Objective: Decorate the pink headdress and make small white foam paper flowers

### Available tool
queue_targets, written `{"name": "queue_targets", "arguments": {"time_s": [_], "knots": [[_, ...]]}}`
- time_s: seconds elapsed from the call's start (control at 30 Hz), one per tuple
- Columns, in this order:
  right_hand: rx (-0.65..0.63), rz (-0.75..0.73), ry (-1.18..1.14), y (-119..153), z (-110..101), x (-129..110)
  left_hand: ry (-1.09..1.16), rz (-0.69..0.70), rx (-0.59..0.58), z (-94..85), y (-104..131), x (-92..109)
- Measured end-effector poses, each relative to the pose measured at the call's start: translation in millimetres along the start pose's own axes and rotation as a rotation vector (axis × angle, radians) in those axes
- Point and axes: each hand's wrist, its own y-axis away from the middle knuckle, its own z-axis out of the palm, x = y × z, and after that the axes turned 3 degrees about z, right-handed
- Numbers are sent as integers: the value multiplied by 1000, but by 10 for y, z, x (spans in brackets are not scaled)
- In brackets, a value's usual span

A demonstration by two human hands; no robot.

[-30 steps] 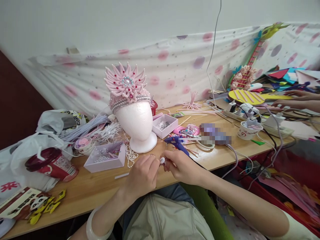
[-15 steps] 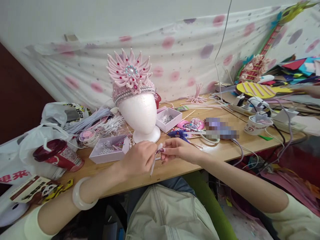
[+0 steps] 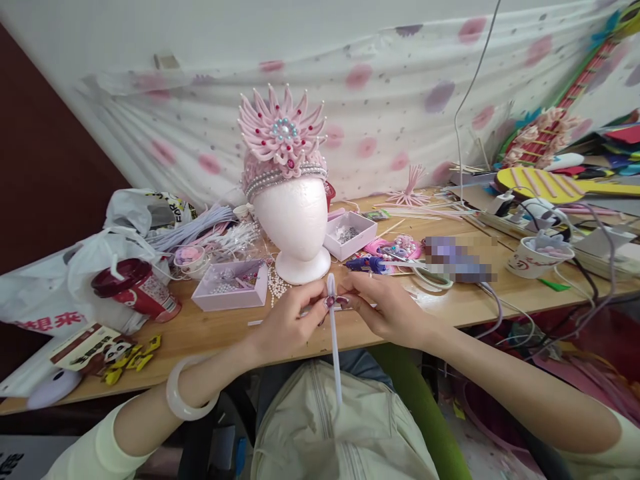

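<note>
Left hand (image 3: 290, 317) and right hand (image 3: 403, 310) pinch a pale chenille stem (image 3: 336, 360), tail towards six o'clock; bending seems underway, calling for narrow, steady fingertip pressure

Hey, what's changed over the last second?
The long, thin pale strip between the left hand and right hand now hangs straight down toward the lap. The other person's hands by the yellow striped piece left view. The white foam head and pink crown stayed put.
</note>
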Motion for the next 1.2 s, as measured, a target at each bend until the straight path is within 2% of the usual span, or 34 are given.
{"name": "queue_targets", "arguments": {"time_s": [0.1, 0.17, 0.2, 0.27, 0.37, 0.43, 0.53, 0.63, 0.7, 0.77, 0.8, 0.9, 0.97, 1.0, 1.07, 1.13, 1.2], "knots": [[-143, 278, -331, -21, -8, 3, -394, 296, 88, 7, 50, -65], [-228, 436, -572, -20, -8, 21, -467, 379, 105, 14, 93, -105], [-262, 483, -666, -15, -8, 30, -451, 361, 110, 16, 113, -118], [-290, 518, -757, 7, -9, 39, -330, 239, 118, 13, 145, -126], [-209, 480, -696, 62, 8, 29, -22, 31, 121, 7, 159, -106], [-133, 434, -630, 102, 44, 21, 178, -51, 114, 18, 144, -92], [-62, 376, -605, 144, 126, 32, 397, -92, 78, 68, 100, -87], [-11, 365, -533, 149, 205, 44, 471, -94, 67, 132, 61, -89], [43, 389, -483, 132, 244, 25, 376, -91, 100, 167, 48, -93], [89, 442, -506, 103, 274, -16, 129, -21, 171, 191, 45, -114], [97, 475, -541, 86, 286, -37, -46, 66, 217, 198, 45, -135], [69, 584, -667, 41, 303, -64, -612, 452, 332, 202, 50, -226], [9, 639, -725, 22, 297, -41, -810, 603, 336, 192, 58, -279], [-22, 655, -743, 16, 290, -25, -808, 595, 322, 186, 64, -292], [-49, 657, -776, 7, 275, -1, -624, 435, 294, 176, 79, -281], [-3, 645, -818, 1, 270, -4, -310, 204, 274, 176, 97, -229], [93, 643, -868, -4, 287, -27, -16, 41, 268, 193, 112, -166]]}}
